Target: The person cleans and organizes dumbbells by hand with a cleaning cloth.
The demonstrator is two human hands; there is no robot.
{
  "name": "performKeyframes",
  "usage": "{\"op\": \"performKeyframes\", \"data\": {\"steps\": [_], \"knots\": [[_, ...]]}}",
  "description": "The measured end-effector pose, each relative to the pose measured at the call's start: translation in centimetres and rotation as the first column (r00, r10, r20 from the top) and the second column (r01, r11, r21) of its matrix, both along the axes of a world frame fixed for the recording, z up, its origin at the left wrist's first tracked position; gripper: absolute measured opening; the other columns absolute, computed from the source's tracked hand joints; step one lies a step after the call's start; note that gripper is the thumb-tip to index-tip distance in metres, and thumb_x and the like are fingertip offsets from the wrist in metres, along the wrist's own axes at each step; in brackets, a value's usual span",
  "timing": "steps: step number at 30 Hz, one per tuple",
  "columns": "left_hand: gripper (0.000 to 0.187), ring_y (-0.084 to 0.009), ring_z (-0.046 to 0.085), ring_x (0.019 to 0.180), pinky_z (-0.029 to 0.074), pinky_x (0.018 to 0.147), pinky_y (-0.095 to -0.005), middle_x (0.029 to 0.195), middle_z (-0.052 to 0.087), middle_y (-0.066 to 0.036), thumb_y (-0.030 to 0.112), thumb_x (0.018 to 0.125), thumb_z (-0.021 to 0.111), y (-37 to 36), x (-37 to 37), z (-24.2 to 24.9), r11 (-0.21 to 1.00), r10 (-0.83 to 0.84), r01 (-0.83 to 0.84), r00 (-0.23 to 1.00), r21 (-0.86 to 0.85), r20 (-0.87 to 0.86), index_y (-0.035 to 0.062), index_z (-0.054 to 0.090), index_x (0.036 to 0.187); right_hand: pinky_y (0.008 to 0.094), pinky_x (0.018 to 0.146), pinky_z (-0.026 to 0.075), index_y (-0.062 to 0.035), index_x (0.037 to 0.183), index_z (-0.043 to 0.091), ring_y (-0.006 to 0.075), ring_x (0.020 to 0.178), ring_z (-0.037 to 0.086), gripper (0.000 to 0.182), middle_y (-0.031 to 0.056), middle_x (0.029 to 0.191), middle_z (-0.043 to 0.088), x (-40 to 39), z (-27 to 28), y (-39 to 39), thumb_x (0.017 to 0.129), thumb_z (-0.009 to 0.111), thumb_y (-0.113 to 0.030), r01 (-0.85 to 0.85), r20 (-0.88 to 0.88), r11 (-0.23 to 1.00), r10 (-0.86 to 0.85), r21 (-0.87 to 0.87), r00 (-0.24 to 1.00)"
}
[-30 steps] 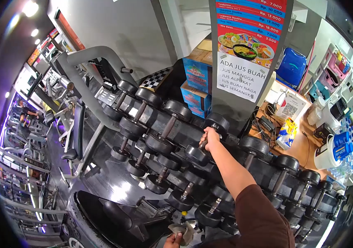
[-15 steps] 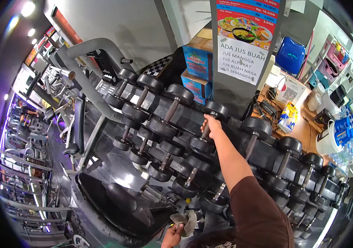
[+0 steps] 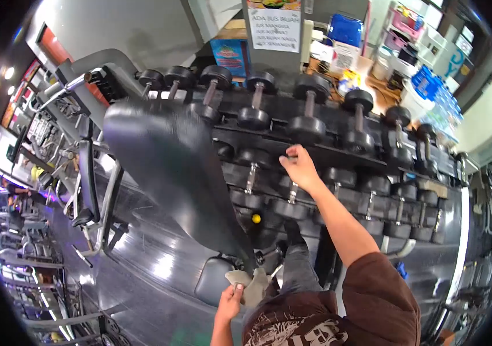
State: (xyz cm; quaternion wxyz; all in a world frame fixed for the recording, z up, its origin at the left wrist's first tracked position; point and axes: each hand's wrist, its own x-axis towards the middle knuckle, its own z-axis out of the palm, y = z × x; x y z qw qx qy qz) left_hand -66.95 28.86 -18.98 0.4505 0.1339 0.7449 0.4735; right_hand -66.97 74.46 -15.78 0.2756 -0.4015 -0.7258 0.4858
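Greyish cloth (image 3: pixel 254 291) is pinched in your left hand (image 3: pixel 231 301), while your right hand (image 3: pixel 300 167) hangs half-open, apparently empty — near the rack (image 3: pixel 344 154), where dumbbells (image 3: pixel 307 128) sit in two rows, none lifted.

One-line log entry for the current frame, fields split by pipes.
left hand: grips cloth | right hand: empty, fingers loosely curled, by rack | dumbbells: on two tiers | black pad: in front of rack's left part

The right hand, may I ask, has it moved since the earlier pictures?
Yes: against the upper rack, the right hand has moved off the dumbbell it gripped, down and rightward toward the lower dumbbells.
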Motion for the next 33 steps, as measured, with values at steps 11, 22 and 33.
{"op": "performKeyframes", "data": {"steps": [11, 22, 33], "knots": [[0.034, -0.0256, 0.064, 0.103, 0.051, 0.092, -0.0387, 0.112, 0.065, -0.014, 0.017, 0.096, 0.059, -16.0, 1.9, -2.9, 0.906, 0.370, -0.420, 0.739, -0.044, 0.562, 0.0003, 0.055, 0.125, 0.0295, 0.071, 0.050, -0.0009, 0.094, 0.057, 0.0137, 0.075, 0.062, 0.010, 0.0057, 0.084, 0.065, 23.5, -16.3, -22.7, 0.087, 0.063, -0.005, 0.057, 0.155, 0.948, -0.008, -0.315, 0.988], [0.040, -0.0211, 0.066, 0.090, 0.054, 0.077, -0.0355, 0.102, 0.067, -0.010, 0.002, 0.080, 0.065, -13.1, 5.3, -9.4, 0.911, 0.156, 0.017, 0.911, -0.412, 0.382, -0.0010, 0.057, 0.120, 0.0390, 0.078, 0.053, -0.0017, 0.099, 0.062, 0.0312, 0.086, 0.068, 0.023, 0.0153, 0.091, 0.070, 37.0, -26.9, -36.1, 0.085, 0.064, -0.020, 0.282, 0.548, 0.874, -0.021, -0.397, 0.836], [0.049, -0.0270, 0.065, 0.100, 0.052, 0.087, -0.0374, 0.114, 0.065, -0.017, 0.017, 0.085, 0.068, -20.0, 14.5, -26.9, 0.950, -0.107, 0.147, 0.982, -0.275, 0.158, -0.0019, 0.052, 0.127, 0.0439, 0.085, 0.052, -0.0065, 0.094, 0.064, 0.0352, 0.094, 0.067, 0.024, 0.0179, 0.095, 0.069, 43.4, -39.6, -49.4, 0.085, 0.060, -0.029, 0.109, 0.593, 0.824, 0.301, -0.556, 0.747]]}}
